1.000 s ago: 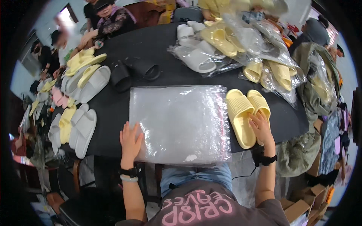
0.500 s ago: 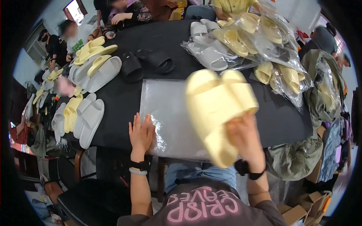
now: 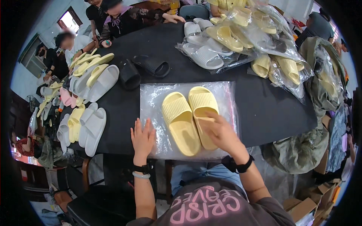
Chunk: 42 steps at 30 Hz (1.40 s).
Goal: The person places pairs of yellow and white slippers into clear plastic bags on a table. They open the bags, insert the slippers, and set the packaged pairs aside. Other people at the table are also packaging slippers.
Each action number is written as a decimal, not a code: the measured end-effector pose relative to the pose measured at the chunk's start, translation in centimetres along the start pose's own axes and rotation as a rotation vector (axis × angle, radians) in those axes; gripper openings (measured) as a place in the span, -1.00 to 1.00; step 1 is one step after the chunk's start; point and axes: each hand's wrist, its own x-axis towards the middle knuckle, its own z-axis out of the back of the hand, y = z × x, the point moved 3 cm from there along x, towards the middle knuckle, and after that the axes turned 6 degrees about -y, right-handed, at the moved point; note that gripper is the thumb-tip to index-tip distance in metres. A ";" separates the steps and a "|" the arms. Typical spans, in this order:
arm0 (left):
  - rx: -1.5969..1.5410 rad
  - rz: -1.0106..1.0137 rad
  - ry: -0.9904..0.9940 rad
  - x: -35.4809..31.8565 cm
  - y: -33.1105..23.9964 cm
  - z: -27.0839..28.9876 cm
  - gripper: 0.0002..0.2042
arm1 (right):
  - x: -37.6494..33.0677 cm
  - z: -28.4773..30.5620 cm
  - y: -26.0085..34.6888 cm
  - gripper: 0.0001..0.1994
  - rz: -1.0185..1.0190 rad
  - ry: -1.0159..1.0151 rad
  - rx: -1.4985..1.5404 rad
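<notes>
A pair of yellow slide sandals [image 3: 183, 126] lies side by side, toes pointing away from me, on a clear plastic bag [image 3: 152, 100] spread flat on the black table. My left hand [image 3: 143, 138] rests flat with fingers spread at the bag's left edge, holding nothing. Over the right sandal hovers my right hand [image 3: 220, 132], its fingers apart and a little blurred. It hides part of that sandal; whether it touches it I cannot tell.
Black slides [image 3: 152, 67] lie beyond the bag. Grey and yellow slides [image 3: 100, 83] are stacked on the left. Bagged slides [image 3: 241, 35] pile up at the far right, beside a green sack [image 3: 298, 152]. Several people stand around the table's far side.
My right hand has put the yellow slides down on the bag and let go of them. My left hand stays at the bag's left edge.
</notes>
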 end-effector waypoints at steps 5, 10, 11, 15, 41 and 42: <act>-0.050 -0.112 -0.139 1.0 -5.0 5.6 -0.50 | -3.3 2.2 -4.4 -0.55 -0.177 -0.327 0.041; -0.578 -0.315 0.197 2.3 -14.5 7.2 -0.57 | -4.5 -0.2 -5.8 -0.49 -0.117 -0.228 -0.163; -0.391 -0.343 0.206 2.5 -16.0 6.2 -0.53 | -4.7 -0.6 -6.5 -0.50 -0.142 -0.213 -0.172; -0.165 -0.312 0.092 3.8 -18.6 3.7 -0.52 | -4.9 -0.3 -6.3 -0.60 -0.109 -0.234 -0.214; -0.008 0.093 -0.077 0.8 13.5 6.2 -0.76 | -4.6 -0.5 -5.5 -0.57 -0.073 -0.145 -0.338; -0.024 0.087 -0.081 1.1 14.2 6.1 -0.75 | -4.5 -0.5 -5.5 -0.57 -0.072 -0.143 -0.341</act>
